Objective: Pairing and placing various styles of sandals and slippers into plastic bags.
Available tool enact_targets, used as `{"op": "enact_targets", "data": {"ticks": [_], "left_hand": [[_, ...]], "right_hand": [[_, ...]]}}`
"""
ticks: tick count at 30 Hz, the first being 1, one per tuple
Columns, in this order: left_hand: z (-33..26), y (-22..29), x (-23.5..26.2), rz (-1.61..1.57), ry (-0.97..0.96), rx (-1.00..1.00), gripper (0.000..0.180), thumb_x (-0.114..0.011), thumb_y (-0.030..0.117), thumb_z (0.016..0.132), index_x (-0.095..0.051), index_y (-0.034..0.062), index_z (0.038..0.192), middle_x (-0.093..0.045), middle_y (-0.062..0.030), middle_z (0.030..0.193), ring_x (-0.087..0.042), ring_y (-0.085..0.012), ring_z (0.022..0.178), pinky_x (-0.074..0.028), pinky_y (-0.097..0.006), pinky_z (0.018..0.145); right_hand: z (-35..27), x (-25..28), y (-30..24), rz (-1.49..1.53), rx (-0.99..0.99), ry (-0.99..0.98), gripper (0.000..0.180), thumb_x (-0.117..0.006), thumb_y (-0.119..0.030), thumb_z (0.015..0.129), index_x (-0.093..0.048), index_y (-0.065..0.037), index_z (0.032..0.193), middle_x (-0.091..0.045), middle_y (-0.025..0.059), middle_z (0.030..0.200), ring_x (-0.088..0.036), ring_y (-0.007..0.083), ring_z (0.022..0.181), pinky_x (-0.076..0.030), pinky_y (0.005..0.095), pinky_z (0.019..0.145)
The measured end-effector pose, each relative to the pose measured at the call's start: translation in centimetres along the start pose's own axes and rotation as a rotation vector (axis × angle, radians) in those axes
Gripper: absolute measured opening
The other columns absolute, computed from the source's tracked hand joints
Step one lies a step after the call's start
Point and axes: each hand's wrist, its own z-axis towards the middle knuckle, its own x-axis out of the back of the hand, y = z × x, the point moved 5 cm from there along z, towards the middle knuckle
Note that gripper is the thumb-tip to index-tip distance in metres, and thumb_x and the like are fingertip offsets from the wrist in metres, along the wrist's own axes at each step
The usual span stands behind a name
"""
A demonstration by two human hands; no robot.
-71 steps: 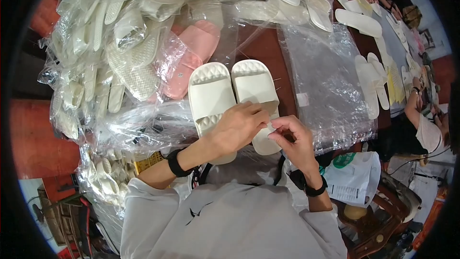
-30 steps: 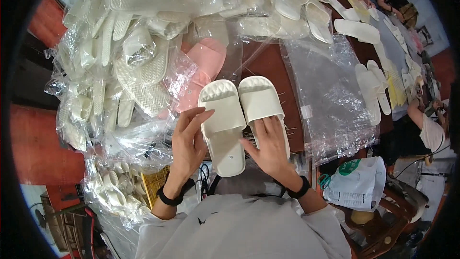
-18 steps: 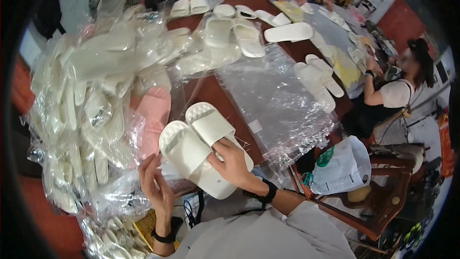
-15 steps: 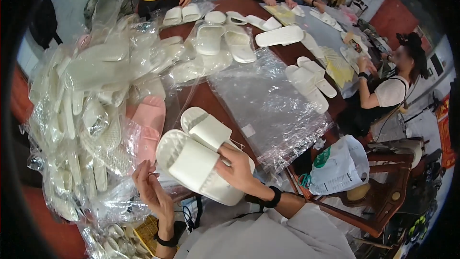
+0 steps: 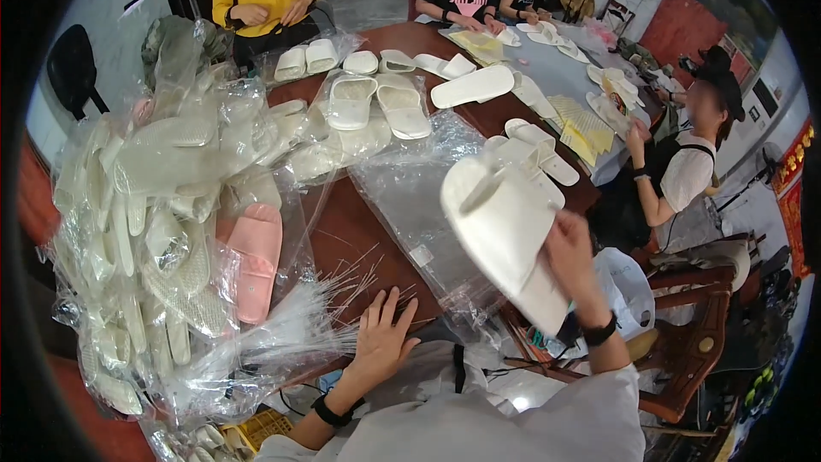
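My right hand [image 5: 571,252] grips a white slide slipper [image 5: 505,218] at its side and holds it up, tilted, over the table's right front part. It is slightly blurred, and I cannot tell whether its mate is behind it. My left hand [image 5: 385,338] is empty, its fingers spread at the front edge of the brown table [image 5: 363,231]. Close to those fingers lies a loose bundle of thin clear plastic strands [image 5: 321,312]. A pink slipper [image 5: 256,261] in clear wrap lies left of the strands.
Bagged white slippers [image 5: 171,162] are heaped on the left. A flat clear plastic bag [image 5: 398,180] covers the table's middle. Unwrapped slippers [image 5: 475,87] line the far side. A white bag [image 5: 624,287] sits on a wooden chair [image 5: 693,351] at right. Several people work around the table.
My right hand has carried the white slippers up and to the right. My left hand has moved right from beside the pink slipper to the table edge. The strands now show.
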Motion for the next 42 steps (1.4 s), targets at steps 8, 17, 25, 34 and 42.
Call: {"op": "enact_targets", "data": {"ticks": [8,17,25,34,42], "left_hand": [[0.4,0.1,0.3,0.044,-0.005,-0.006,0.078,-0.075,0.022,0.075,-0.038,0.0104,0.144,-0.03,-0.0219,0.149,-0.031,-0.0411,0.133,-0.032,-0.05,0.106],[0.1,0.0,-0.4,0.124,-0.056,0.05,0.089,-0.078,0.025,0.071,-0.033,0.004,0.145,-0.03,-0.0195,0.15,-0.032,-0.038,0.135,-0.032,-0.049,0.108],[0.1,-0.2,1.5,-0.153,0.08,0.067,0.081,-0.07,0.022,0.081,-0.028,0.0023,0.147,-0.028,-0.0231,0.149,-0.031,-0.0417,0.134,-0.03,-0.051,0.108],[-5.7,-3.8,11.4,-0.197,0.404,0.236,0.059,-0.066,0.005,0.082,-0.047,0.0063,0.137,-0.039,-0.0219,0.14,-0.042,-0.04,0.124,-0.04,-0.045,0.101],[-10.8,-9.5,13.8,-0.201,0.401,0.381,0.056,-0.065,0.006,0.084,-0.045,0.0027,0.136,-0.044,-0.0254,0.134,-0.047,-0.0429,0.12,-0.041,-0.046,0.099]], "right_hand": [[17.8,8.0,5.5,-0.756,0.221,0.286,0.032,-0.057,-0.026,0.09,-0.061,0.003,0.078,-0.06,0.017,0.065,-0.055,0.0325,0.056,-0.042,0.0399,0.057],[27.4,5.3,12.7,-0.944,0.253,0.206,0.032,-0.062,-0.029,0.085,-0.066,0.0,0.098,-0.066,0.0227,0.092,-0.061,0.0405,0.094,-0.048,0.0471,0.083],[14.3,-2.9,2.9,-0.63,0.582,0.035,0.032,-0.061,-0.012,0.087,-0.061,-0.001,0.117,-0.061,0.0213,0.113,-0.059,0.0371,0.106,-0.045,0.0379,0.091],[-8.1,-20.5,2.1,-0.606,0.545,-0.695,0.071,-0.066,-0.032,0.086,-0.036,-0.005,0.144,-0.03,0.0221,0.149,-0.025,0.046,0.138,-0.025,0.0587,0.109],[-10.9,-28.5,4.3,-0.643,0.709,-0.818,0.057,-0.056,-0.025,0.093,-0.036,-0.011,0.145,-0.027,0.0203,0.152,-0.024,0.0434,0.14,-0.02,0.0598,0.111]]}}
